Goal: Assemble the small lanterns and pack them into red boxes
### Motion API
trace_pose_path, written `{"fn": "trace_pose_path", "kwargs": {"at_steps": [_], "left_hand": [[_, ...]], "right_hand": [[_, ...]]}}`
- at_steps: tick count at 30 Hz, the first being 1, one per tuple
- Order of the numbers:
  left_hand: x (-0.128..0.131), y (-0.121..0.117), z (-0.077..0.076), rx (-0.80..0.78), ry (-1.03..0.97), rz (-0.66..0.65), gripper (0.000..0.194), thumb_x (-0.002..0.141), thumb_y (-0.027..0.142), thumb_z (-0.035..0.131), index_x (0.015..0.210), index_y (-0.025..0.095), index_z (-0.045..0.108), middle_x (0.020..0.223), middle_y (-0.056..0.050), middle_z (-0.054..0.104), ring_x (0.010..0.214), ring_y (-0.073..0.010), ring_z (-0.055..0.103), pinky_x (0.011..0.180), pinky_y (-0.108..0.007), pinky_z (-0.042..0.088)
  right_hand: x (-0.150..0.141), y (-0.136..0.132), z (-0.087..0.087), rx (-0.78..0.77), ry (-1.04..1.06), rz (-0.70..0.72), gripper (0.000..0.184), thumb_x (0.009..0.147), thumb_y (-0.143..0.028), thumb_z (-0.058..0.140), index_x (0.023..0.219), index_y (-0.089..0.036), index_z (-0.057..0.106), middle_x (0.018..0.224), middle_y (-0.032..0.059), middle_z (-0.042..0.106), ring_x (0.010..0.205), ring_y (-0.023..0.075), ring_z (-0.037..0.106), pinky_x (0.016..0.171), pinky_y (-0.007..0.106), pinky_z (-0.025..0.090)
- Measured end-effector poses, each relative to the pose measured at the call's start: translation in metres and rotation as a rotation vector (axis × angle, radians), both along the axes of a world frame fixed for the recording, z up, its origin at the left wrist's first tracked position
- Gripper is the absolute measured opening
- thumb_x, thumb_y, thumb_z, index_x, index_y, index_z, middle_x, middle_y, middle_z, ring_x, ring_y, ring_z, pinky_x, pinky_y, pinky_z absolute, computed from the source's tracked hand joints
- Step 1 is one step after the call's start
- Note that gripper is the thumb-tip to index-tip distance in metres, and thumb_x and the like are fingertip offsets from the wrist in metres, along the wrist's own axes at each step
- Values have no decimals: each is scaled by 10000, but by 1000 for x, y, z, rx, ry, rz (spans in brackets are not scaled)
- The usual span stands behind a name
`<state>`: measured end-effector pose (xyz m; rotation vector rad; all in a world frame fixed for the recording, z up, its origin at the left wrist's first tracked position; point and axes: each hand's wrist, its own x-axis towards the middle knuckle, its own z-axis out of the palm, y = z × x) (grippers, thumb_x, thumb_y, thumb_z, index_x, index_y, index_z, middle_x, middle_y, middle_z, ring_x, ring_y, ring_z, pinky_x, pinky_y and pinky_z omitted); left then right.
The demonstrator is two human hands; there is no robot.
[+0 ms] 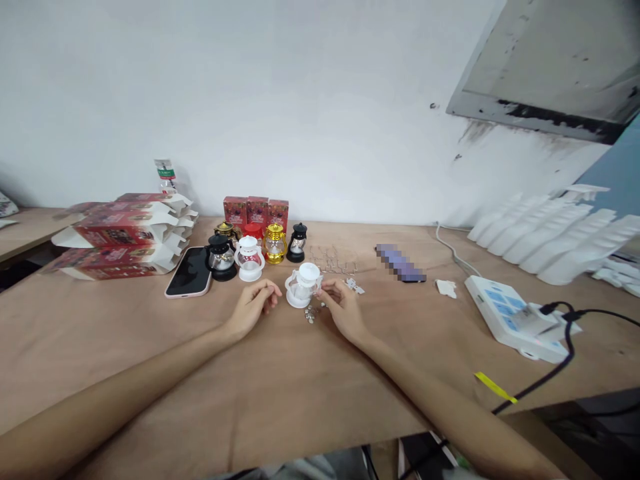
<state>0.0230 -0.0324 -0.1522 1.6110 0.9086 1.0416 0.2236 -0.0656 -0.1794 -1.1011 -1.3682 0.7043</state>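
Observation:
A small white toy lantern (302,291) stands before me, leaning slightly to the right. My right hand (344,310) has its thumb and fingertips closed on the lantern's right side. Left of the lantern, and apart from it, my left hand (251,308) is curled with fingers drawn together; whatever they hold, if anything, is hidden. Several small silvery pieces (311,315) lie in a little heap at the lantern's foot. Behind my right hand are small white pieces (355,286), and thin bent metal wires (334,260) are spread farther back.
Finished-looking lanterns, including a white one (249,259) and a gold one (275,244), stand before red boxes (257,209). Folded cartons (125,233) and a phone (189,273) lie left. Rightward are a purple phone (400,262), power strip (493,307) and white stacked parts (545,233).

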Motion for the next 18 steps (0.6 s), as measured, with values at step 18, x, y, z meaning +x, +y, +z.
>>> {"fn": "trace_pose_path", "kwargs": {"at_steps": [18], "left_hand": [[-165,47,160,633,1366,501,519,795,407,429,1214,101,459,1165,-160,533,1081,-328,463,897,-487,353]], "right_hand": [[0,-5,-6,168,-115,-219,310,800,-234,505,1098,-220,422,1046,86,585,905,185,583,817,392,487]]}}
